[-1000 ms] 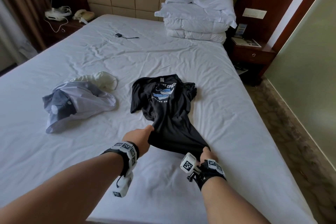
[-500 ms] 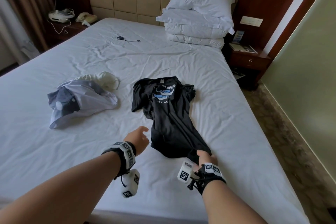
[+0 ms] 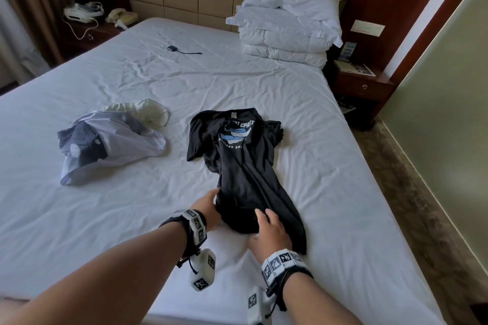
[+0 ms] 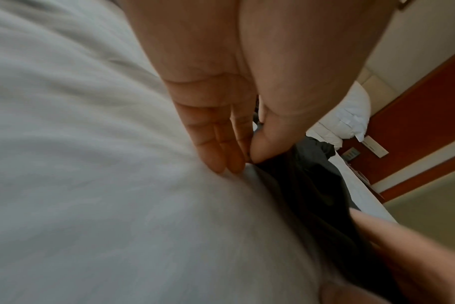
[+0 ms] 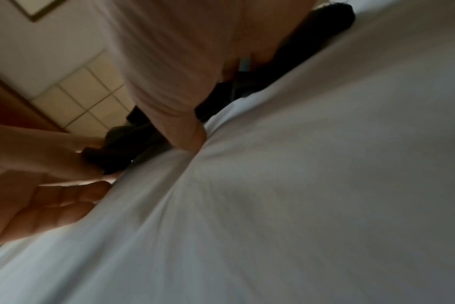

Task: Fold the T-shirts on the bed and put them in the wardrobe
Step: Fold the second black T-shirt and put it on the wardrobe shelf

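Black T-shirt [image 3: 244,174] lying crumpled lengthwise on the white bed [image 3: 330,192], collar toward the pillows [image 3: 287,18], printed chest facing up, hem at the near edge. Left hand [image 3: 208,208] at the left corner of the hem, thumb and fingers [image 4: 221,152] pinching the dark cloth against the sheet. Right hand [image 3: 269,229] resting on top of the hem, fingers curled into the fabric; whether gripping or only pressing, cannot tell. Second, light-coloured garment [image 3: 111,142] bunched in a heap to the left, well apart from the black one. Small black device with cable [image 3: 173,48] further up on the sheet. Nightstand [image 3: 364,84] beside the pillows.
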Action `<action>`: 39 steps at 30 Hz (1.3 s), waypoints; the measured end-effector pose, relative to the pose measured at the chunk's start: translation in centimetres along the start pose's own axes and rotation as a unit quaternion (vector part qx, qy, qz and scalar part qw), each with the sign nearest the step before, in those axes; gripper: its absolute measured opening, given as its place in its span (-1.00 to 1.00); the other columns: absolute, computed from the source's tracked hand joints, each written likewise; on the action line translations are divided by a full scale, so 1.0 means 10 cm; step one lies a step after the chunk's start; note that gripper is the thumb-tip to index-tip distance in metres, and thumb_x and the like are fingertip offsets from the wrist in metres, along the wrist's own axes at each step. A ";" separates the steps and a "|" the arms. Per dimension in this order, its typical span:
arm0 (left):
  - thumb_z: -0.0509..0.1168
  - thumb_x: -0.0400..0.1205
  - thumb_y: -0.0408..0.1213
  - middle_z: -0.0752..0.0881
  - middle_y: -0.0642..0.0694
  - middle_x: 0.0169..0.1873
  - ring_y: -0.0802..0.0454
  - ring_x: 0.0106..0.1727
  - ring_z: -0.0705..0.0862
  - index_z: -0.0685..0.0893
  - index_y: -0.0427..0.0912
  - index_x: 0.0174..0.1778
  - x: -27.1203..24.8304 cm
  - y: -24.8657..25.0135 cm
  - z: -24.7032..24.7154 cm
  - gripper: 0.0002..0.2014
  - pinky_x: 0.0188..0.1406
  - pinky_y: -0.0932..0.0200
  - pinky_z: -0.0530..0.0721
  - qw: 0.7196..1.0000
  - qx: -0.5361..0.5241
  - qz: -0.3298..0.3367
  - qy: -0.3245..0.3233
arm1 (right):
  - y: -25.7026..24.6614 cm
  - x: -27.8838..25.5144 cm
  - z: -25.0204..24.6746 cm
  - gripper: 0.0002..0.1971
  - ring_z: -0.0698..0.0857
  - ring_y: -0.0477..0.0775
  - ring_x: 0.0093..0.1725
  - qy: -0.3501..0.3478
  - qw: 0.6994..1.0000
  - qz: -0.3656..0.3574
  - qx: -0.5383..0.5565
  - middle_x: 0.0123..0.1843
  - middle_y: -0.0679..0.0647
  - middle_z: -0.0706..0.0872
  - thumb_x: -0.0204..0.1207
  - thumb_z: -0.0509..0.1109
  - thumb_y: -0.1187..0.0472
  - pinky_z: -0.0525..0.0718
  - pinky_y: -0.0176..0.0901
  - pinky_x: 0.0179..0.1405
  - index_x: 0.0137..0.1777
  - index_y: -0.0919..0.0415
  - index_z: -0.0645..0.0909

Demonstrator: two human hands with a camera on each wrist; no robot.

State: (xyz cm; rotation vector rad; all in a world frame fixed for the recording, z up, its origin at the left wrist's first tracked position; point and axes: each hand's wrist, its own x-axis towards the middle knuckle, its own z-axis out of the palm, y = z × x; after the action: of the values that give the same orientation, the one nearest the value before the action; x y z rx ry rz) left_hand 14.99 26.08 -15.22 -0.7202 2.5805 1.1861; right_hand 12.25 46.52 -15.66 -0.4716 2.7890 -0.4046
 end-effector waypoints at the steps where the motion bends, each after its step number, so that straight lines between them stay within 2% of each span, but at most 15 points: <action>1: 0.33 0.56 -0.38 0.70 -0.19 0.34 -0.17 0.26 0.73 0.30 0.04 0.67 -0.01 0.01 0.01 -0.27 0.26 0.08 0.69 0.999 0.030 0.011 -0.003 | -0.02 0.00 -0.04 -0.25 0.32 0.14 0.68 -0.025 1.000 0.002 0.010 0.78 -0.03 0.15 0.54 0.32 0.06 0.48 0.04 0.50 0.74 -0.16 0.20; 3: 0.31 0.61 -0.31 0.65 -0.12 0.39 -0.14 0.36 0.66 0.35 0.06 0.65 0.01 0.01 0.03 -0.35 0.32 0.13 0.58 0.995 0.092 0.029 -0.008 | -0.02 0.07 -0.04 -0.25 0.34 0.12 0.66 -0.063 0.998 0.012 0.001 0.76 -0.07 0.17 0.53 0.34 0.00 0.49 0.03 0.49 0.73 -0.20 0.19; 5: 0.33 0.60 -0.23 0.63 -0.14 0.37 -0.18 0.34 0.66 0.37 0.05 0.60 0.01 0.04 0.07 -0.39 0.28 0.07 0.61 0.990 0.129 0.044 -0.021 | -0.03 0.12 -0.10 -0.35 0.44 0.09 0.60 -0.081 0.997 0.014 -0.003 0.70 -0.11 0.28 0.48 0.31 -0.03 0.55 0.02 0.45 0.62 -0.23 0.35; 7: 0.31 0.60 -0.19 0.62 -0.17 0.27 -0.22 0.20 0.69 0.41 0.06 0.50 0.05 0.06 0.09 -0.49 0.14 0.03 0.64 0.987 0.153 0.045 -0.019 | -0.02 0.16 -0.15 -0.47 0.58 0.08 0.46 -0.087 0.996 0.016 0.003 0.56 -0.12 0.43 0.41 0.27 -0.06 0.64 0.03 0.34 0.44 -0.19 0.48; 9: 0.24 0.63 -0.18 0.56 -0.13 0.16 -0.23 0.03 0.70 0.48 0.05 0.34 0.07 0.08 0.10 -0.66 0.06 0.03 0.65 0.985 0.167 0.042 0.009 | -0.02 0.18 -0.16 -0.53 0.65 0.08 0.38 -0.087 0.996 0.012 0.008 0.49 -0.12 0.50 0.42 0.27 -0.06 0.66 0.00 0.27 0.37 -0.16 0.53; 11: 0.21 0.63 -0.18 0.49 -0.10 0.14 -0.24 -0.05 0.68 0.50 -0.01 0.19 0.06 0.11 0.08 -0.78 0.03 0.00 0.66 0.987 0.147 0.041 0.051 | 0.00 0.22 -0.17 -0.57 0.67 0.10 0.36 -0.078 0.997 0.013 0.004 0.48 -0.08 0.53 0.46 0.30 -0.05 0.66 -0.03 0.23 0.36 -0.11 0.56; 14: 0.27 0.62 -0.15 0.55 -0.14 0.16 -0.27 0.07 0.65 0.46 -0.06 0.01 0.02 0.17 -0.01 -0.86 0.00 0.00 0.56 0.991 0.067 0.050 0.100 | 0.00 0.29 -0.16 -0.63 0.66 0.19 0.38 -0.069 0.997 0.027 -0.020 0.44 0.03 0.56 0.56 0.29 0.01 0.65 -0.01 0.22 0.35 0.00 0.55; 17: 0.32 0.58 -0.17 0.70 -0.15 -0.06 -0.25 -0.02 0.66 0.47 -0.07 -0.04 -0.05 0.23 -0.15 -0.83 -0.08 0.01 0.57 0.990 0.001 0.048 0.130 | -0.03 0.34 -0.16 -0.71 0.65 0.23 0.38 -0.061 0.997 0.032 -0.038 0.38 0.09 0.60 0.63 0.27 0.01 0.65 0.01 0.22 0.29 0.07 0.57; 22: 0.23 0.53 -0.27 0.65 0.00 -0.29 -0.13 -0.22 0.66 0.39 0.01 -0.09 -0.11 0.28 -0.23 -0.85 -0.33 0.11 0.53 0.988 -0.018 0.086 0.125 | -0.10 0.38 -0.20 -0.68 0.67 0.24 0.38 -0.053 0.996 0.045 -0.056 0.38 0.10 0.70 0.70 0.19 0.03 0.66 -0.02 0.23 0.33 0.11 0.59; 26: 0.29 0.52 -0.14 0.71 0.01 -0.25 -0.07 -0.20 0.70 0.44 0.01 -0.03 -0.11 0.31 -0.34 -0.82 -0.29 0.10 0.62 0.989 0.023 0.107 0.095 | -0.13 0.34 -0.25 -0.65 0.69 0.29 0.37 -0.053 0.996 0.062 -0.047 0.36 0.18 0.73 0.73 0.15 -0.01 0.63 -0.01 0.23 0.31 0.14 0.62; 29: 0.35 0.54 -0.12 0.71 -0.07 -0.10 -0.17 -0.06 0.69 0.47 0.03 0.14 -0.10 0.22 -0.50 -0.70 -0.13 0.05 0.66 0.983 0.133 0.106 0.065 | -0.15 0.33 -0.27 -0.65 0.70 0.31 0.33 -0.053 0.996 0.063 -0.036 0.33 0.22 0.74 0.75 0.13 -0.01 0.62 -0.01 0.16 0.27 0.18 0.61; 32: 0.32 0.58 -0.11 0.74 -0.14 0.07 -0.25 0.07 0.72 0.43 0.04 0.38 -0.09 0.06 -0.69 -0.56 -0.03 0.02 0.67 0.952 0.284 0.094 0.062 | -0.16 0.36 -0.30 -0.64 0.69 0.31 0.34 -0.054 0.996 0.061 -0.031 0.35 0.22 0.73 0.75 0.12 -0.02 0.62 0.01 0.16 0.29 0.19 0.59; 34: 0.27 0.58 -0.14 0.73 -0.07 0.07 -0.18 0.08 0.72 0.58 0.02 0.25 -0.09 -0.03 -0.79 -0.70 -0.07 0.07 0.63 0.936 0.329 0.078 0.100 | -0.17 0.38 -0.32 -0.64 0.68 0.32 0.35 -0.058 0.996 0.059 -0.039 0.36 0.22 0.72 0.75 0.13 -0.02 0.62 0.02 0.18 0.29 0.20 0.58; 36: 0.27 0.56 -0.12 0.65 -0.01 0.04 -0.12 0.06 0.68 0.67 0.04 0.08 -0.09 -0.11 -0.82 -0.80 -0.12 0.08 0.59 0.943 0.297 0.058 0.135 | -0.19 0.38 -0.33 -0.64 0.68 0.32 0.35 -0.060 0.995 0.059 -0.054 0.35 0.23 0.72 0.75 0.14 -0.01 0.63 0.02 0.20 0.31 0.21 0.57; 39: 0.29 0.53 -0.22 0.54 0.01 0.02 -0.08 -0.04 0.62 0.66 0.03 -0.02 -0.12 -0.12 -0.82 -0.86 -0.14 0.06 0.58 0.971 0.149 0.016 0.188 | -0.19 0.37 -0.32 -0.64 0.69 0.33 0.35 -0.051 0.995 0.056 -0.062 0.33 0.26 0.74 0.76 0.15 -0.01 0.64 0.03 0.21 0.30 0.24 0.57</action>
State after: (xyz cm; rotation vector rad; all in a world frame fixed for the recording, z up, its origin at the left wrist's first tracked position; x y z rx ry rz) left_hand 16.70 19.61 -10.21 -0.9092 2.9956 0.6919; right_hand 8.43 44.22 -12.93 -0.3501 2.7348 -0.1768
